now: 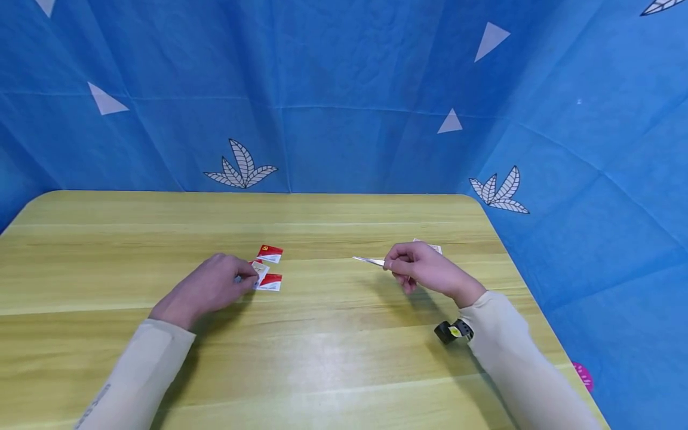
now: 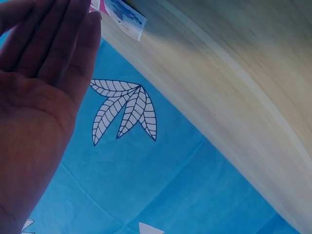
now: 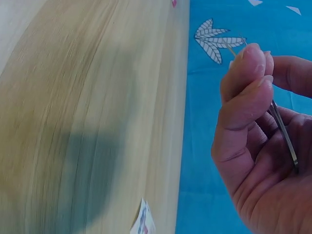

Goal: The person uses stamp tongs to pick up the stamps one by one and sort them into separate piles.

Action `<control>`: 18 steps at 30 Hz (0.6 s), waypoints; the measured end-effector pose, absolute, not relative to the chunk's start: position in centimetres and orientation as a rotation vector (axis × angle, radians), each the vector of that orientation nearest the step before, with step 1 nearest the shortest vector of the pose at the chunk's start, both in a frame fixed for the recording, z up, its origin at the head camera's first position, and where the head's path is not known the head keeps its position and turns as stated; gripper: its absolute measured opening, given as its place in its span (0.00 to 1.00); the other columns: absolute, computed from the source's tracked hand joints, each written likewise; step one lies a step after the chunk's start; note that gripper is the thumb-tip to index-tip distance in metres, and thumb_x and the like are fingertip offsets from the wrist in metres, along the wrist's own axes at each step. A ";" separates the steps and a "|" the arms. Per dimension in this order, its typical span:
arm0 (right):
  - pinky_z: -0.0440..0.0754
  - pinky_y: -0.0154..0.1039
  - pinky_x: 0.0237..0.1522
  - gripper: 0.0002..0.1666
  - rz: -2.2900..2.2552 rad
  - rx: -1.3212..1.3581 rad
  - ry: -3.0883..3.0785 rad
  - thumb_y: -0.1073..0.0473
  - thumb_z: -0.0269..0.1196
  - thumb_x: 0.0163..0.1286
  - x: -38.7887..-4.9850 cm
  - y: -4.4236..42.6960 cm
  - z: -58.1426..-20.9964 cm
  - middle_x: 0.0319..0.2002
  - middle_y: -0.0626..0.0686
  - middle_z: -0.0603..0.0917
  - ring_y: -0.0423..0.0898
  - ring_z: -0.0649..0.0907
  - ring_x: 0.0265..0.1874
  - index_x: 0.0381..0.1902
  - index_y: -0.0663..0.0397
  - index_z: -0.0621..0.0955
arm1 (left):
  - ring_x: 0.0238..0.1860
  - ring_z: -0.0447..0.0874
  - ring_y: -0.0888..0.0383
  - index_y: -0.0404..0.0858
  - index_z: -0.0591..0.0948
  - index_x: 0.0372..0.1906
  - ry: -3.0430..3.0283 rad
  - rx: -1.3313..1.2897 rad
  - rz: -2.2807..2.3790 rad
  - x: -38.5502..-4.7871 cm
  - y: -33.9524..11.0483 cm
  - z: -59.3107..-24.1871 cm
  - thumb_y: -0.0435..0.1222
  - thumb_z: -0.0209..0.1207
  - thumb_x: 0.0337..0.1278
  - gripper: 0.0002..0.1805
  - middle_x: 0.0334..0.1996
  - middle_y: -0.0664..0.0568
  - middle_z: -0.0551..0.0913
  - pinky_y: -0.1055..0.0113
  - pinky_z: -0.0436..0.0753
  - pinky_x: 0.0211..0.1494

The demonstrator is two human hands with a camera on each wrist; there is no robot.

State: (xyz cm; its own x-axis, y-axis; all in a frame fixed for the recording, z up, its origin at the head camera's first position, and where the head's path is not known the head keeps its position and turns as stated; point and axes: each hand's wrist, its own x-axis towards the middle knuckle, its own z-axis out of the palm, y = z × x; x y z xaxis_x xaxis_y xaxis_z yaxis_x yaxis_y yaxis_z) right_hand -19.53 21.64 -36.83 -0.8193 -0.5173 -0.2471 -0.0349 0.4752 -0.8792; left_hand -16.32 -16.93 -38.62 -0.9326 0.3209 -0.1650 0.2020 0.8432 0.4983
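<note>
My left hand (image 1: 217, 283) is over the table at left, thumb and fingertips pinching a small pale postage stamp (image 1: 261, 269). Fingers partly hide that stamp. In the left wrist view, a curled stamp (image 2: 127, 19) with a blue picture shows beyond the fingertips. Beside the pinched one lie two red-and-white stamps, an upper stamp (image 1: 270, 253) and a lower stamp (image 1: 270, 282). At right, my right hand (image 1: 427, 269) holds metal tweezers (image 1: 369, 261) above the table, tips pointing left. Nothing shows between the tips.
Behind the right hand lies another pale stamp (image 1: 436, 248), mostly covered from the head camera. The wooden table (image 1: 322, 334) ends at a blue patterned cloth (image 1: 344, 149) at the back and right. A dark wrist strap (image 1: 454, 330) is on the right arm.
</note>
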 end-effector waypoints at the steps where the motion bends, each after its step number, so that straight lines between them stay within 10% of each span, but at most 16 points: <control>1: 0.77 0.46 0.25 0.13 -1.316 -0.459 2.234 0.63 0.52 0.76 -19.6 21.4 -36.9 0.23 0.59 0.75 0.49 0.75 0.19 0.44 0.71 0.77 | 0.36 0.75 0.52 0.35 0.87 0.47 2.779 0.400 0.713 -16.3 -16.9 -38.6 0.34 0.63 0.61 0.12 0.47 0.42 0.84 0.63 0.69 0.26; 18: 0.76 0.48 0.24 0.14 -1.274 -0.513 2.175 0.61 0.53 0.76 -20.5 18.1 -37.6 0.21 0.55 0.75 0.47 0.74 0.16 0.43 0.71 0.77 | 0.40 0.76 0.50 0.35 0.87 0.47 2.784 0.414 0.697 -16.5 -16.9 -38.6 0.34 0.64 0.61 0.12 0.45 0.43 0.84 0.62 0.72 0.32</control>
State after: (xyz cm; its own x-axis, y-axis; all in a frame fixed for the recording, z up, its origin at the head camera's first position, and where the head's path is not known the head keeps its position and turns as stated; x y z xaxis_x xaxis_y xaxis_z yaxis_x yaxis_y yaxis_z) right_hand -20.46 18.14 -37.55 -0.7688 -0.5779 -0.2739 -0.0438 0.4750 -0.8789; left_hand -16.50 -16.91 -38.60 -0.9306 0.3279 -0.1627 0.2126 0.8460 0.4890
